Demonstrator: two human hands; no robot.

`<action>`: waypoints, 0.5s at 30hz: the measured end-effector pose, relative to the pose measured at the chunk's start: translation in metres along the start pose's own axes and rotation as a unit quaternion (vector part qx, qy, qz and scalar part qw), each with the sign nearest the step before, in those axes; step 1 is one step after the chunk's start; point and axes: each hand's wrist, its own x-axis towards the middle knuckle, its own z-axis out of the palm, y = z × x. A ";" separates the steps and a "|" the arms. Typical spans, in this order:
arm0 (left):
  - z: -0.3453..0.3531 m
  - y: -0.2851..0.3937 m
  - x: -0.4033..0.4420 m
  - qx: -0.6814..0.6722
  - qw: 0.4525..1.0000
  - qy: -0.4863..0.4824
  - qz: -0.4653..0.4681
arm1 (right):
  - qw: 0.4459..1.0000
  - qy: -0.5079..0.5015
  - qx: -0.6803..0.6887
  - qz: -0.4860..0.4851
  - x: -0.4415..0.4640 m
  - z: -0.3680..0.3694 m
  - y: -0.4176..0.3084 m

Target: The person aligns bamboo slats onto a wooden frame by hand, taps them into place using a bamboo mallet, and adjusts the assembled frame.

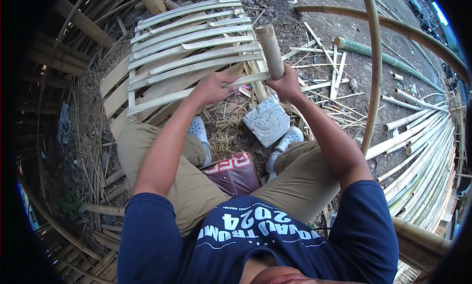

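Observation:
In front of me a slatted bamboo panel point(191, 50) lies on the ground, its pale split strips set crosswise between side rails. My left hand point(212, 89) is closed on the nearest bamboo slat point(164, 101), close to that slat's right end. My right hand point(286, 84) grips the lower end of a short, thick round club point(269, 49), of wood or bamboo, which points up and away beside the panel's right rail. Just below the right hand sits a rough grey stone block point(267, 120), between my feet.
Loose bamboo splinters point(339, 77) litter the dirt at the right. Long bamboo poles point(423, 151) are stacked at the far right, and a curved upright pole point(374, 72) stands near my right arm. Wider boards point(115, 90) lie beneath the panel's left side.

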 end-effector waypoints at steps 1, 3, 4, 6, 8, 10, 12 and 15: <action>0.000 0.000 0.000 0.000 1.000 0.000 -0.003 | 1.000 0.001 0.005 -0.005 0.001 0.001 0.003; 0.000 0.001 0.000 -0.002 1.000 -0.001 -0.007 | 1.000 -0.005 0.014 -0.001 0.001 0.001 0.006; -0.001 0.002 0.000 -0.004 1.000 -0.002 -0.009 | 1.000 -0.007 0.018 0.002 0.002 0.001 0.006; 0.000 0.000 0.000 -0.009 1.000 -0.003 -0.010 | 1.000 -0.009 0.019 -0.005 0.002 0.001 0.007; 0.002 -0.007 0.002 -0.013 1.000 -0.003 -0.008 | 1.000 -0.014 0.025 -0.003 0.003 0.000 0.008; 0.003 -0.008 0.003 -0.016 1.000 0.000 0.002 | 0.999 -0.023 0.037 0.010 0.001 -0.002 0.004; 0.003 -0.009 0.003 -0.017 1.000 0.000 0.003 | 0.999 -0.027 0.042 0.020 0.001 -0.003 0.002; 0.002 -0.008 0.004 -0.009 1.000 -0.005 -0.004 | 0.997 -0.039 0.058 0.032 0.003 -0.004 0.004</action>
